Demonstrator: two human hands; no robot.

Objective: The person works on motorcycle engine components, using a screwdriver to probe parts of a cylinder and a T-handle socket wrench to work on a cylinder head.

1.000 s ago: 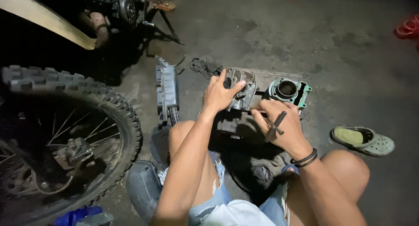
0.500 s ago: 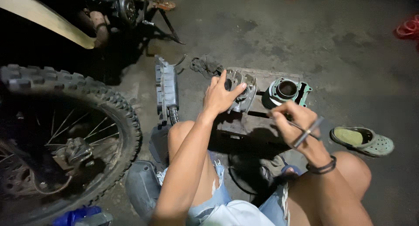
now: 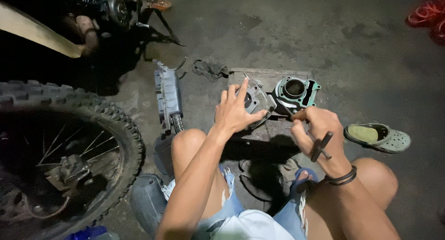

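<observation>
My left hand point(image 3: 236, 111) lay spread over the cylinder head point(image 3: 254, 101) on the board point(image 3: 269, 129). My right hand point(image 3: 317, 129), just right of it, gripped a T-handle wrench point(image 3: 321, 146), whose shaft pointed left toward the head.

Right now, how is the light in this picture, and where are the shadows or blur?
Head view: light falls from above onto the grey floor; the left hand and right hand are lit and fairly sharp; the knobbly tyre and the upper left corner sink into darkness; a deep shadow lies under the knees.
</observation>
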